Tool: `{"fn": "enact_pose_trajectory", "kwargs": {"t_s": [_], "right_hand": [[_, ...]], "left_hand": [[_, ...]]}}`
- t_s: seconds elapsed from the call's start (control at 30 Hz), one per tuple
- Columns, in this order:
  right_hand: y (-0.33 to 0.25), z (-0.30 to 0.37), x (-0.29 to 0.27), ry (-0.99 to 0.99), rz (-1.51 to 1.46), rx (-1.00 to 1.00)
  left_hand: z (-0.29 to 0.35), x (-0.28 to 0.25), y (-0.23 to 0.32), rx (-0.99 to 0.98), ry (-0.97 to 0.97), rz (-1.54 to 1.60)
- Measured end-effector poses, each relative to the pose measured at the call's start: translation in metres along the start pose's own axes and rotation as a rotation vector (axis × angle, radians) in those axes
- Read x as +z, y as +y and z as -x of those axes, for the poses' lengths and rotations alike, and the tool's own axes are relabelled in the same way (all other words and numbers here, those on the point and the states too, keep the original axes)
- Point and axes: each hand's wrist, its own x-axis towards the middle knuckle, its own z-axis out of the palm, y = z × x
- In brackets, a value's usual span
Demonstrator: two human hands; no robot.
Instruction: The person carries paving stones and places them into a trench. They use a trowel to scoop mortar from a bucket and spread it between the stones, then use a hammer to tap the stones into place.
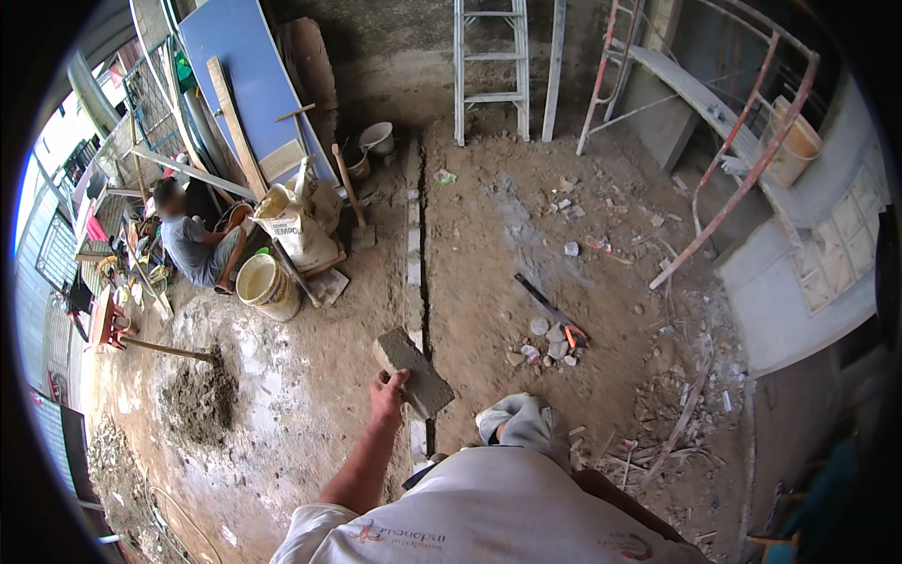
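My left hand clamps a grey block; right hand hidden, I can't tell its grip. Ladder far, heap left.

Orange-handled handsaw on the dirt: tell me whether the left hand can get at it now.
Probably not as things stand: the left hand holds a grey block, and the handsaw seems beyond easy reach, though nothing covers it.
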Motion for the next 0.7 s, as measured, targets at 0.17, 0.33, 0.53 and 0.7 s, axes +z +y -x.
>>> {"fn": "enact_pose_trajectory", "kwargs": {"t_s": [0.17,0.33,0.53,0.7], "right_hand": [[0.033,-0.064,-0.015,0.099,-0.266,-0.007],[0.045,-0.138,-0.075,0.023,-0.148,-0.084],[0.065,-0.163,-0.122,-0.111,-0.238,-0.081],[0.068,-0.158,-0.134,-0.09,-0.398,-0.054]], "left_hand": [[-0.063,0.028,0.003,-0.035,-0.033,-0.082],[-0.136,0.048,0.001,-0.085,0.024,-0.187],[-0.214,0.119,0.024,-0.143,-0.033,-0.315],[-0.296,0.191,0.008,-0.101,-0.196,-0.291]]}}
